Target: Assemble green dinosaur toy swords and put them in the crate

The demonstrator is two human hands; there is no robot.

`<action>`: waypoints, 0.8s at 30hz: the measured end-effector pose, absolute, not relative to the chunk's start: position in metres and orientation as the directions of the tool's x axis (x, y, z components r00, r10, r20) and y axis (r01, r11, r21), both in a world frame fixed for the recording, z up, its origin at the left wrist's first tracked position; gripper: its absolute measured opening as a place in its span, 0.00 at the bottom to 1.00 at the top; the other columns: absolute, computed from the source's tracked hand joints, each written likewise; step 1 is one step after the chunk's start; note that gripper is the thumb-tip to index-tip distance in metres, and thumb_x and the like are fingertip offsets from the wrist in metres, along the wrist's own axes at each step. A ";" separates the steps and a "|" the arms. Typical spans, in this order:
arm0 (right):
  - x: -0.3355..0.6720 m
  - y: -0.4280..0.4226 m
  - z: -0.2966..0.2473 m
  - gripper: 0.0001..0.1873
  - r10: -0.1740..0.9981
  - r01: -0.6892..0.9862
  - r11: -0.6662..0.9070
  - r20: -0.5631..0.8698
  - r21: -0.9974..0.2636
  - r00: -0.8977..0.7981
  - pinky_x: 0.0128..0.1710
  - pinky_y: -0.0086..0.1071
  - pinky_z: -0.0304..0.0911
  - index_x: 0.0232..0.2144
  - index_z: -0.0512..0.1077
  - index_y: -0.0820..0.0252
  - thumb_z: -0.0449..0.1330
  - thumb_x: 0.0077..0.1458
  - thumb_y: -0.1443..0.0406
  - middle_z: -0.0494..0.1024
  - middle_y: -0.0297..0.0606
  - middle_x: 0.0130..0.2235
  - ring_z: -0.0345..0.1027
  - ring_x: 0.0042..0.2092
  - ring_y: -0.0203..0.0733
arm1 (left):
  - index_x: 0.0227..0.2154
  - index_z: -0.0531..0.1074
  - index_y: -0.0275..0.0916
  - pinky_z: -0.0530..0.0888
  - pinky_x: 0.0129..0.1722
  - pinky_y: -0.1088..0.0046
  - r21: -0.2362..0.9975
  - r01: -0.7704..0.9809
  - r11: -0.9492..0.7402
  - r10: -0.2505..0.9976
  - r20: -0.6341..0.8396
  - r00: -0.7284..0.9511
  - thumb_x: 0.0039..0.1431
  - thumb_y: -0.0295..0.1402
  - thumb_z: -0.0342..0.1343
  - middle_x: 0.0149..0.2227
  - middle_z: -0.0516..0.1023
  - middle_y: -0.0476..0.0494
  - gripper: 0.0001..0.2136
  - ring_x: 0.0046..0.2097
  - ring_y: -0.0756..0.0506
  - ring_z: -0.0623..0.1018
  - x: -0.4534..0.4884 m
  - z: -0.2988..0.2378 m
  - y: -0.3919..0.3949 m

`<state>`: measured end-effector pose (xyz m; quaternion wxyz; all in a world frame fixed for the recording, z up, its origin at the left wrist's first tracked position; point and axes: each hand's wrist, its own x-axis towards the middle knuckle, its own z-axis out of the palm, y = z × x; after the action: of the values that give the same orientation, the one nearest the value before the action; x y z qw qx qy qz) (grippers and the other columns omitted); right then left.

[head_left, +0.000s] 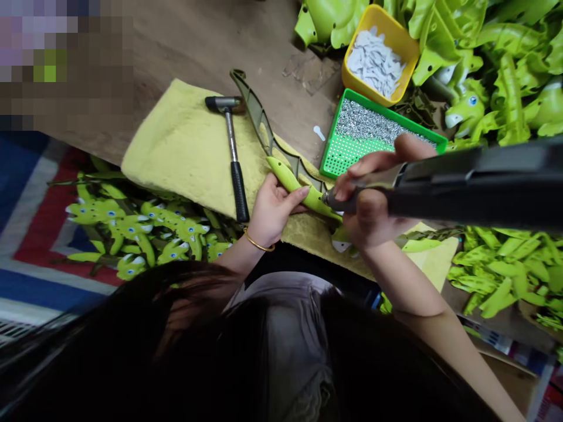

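1. The left hand (271,211), wearing a gold bangle (257,241), holds a green plastic part (292,183), fingers together and curled over it.
2. The right hand (372,199) has its fingers clamped around an electric screwdriver (466,187), whose tip meets the green part.
3. The green part sits just above a yellow cloth (176,146), lying across a dark olive frame (259,120) that rests on the cloth.
4. A hammer (233,158) lies on the cloth, left of the frame.
5. Beyond the cloth are a green tray of screws (365,138) and a yellow bin of white pieces (373,55).
6. Green toy parts (497,99) are piled beyond and right of the cloth; more (136,228) lie on a striped rug (39,234) to its left.
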<state>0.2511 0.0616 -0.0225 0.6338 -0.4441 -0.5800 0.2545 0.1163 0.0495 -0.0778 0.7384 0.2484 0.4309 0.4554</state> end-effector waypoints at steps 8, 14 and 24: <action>0.273 0.139 -0.040 0.35 0.561 0.328 0.480 0.573 -0.813 0.598 0.24 0.35 0.61 0.52 0.63 0.49 0.60 0.48 0.39 0.72 0.34 0.38 0.59 0.24 0.32 | 0.38 0.64 0.41 0.82 0.40 0.62 0.772 -0.414 0.481 0.876 -0.445 0.189 0.44 0.35 0.70 0.33 0.79 0.49 0.22 0.41 0.41 0.83 0.106 -0.069 0.062; 0.287 0.147 -0.080 0.31 0.729 0.262 0.377 0.459 -0.888 0.507 0.34 0.41 0.65 0.48 0.63 0.48 0.52 0.52 0.36 0.72 0.36 0.36 0.63 0.29 0.38 | 0.39 0.64 0.41 0.81 0.45 0.58 0.801 -0.426 0.420 0.904 -0.411 0.119 0.47 0.35 0.68 0.34 0.77 0.49 0.20 0.44 0.40 0.82 0.102 -0.074 0.072; 0.255 0.127 -0.014 0.27 0.605 0.224 0.580 0.599 -0.783 0.525 0.22 0.27 0.55 0.49 0.63 0.50 0.61 0.53 0.46 0.68 0.29 0.37 0.59 0.23 0.25 | 0.38 0.65 0.40 0.80 0.30 0.73 0.813 -0.422 0.401 0.916 -0.360 0.177 0.40 0.44 0.72 0.30 0.77 0.51 0.26 0.32 0.46 0.82 0.103 -0.079 0.069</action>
<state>0.2554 0.1266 -0.0144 0.7541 -0.4404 -0.4707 0.1261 0.1033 0.0686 -0.0795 0.7133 0.2822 0.4379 0.4688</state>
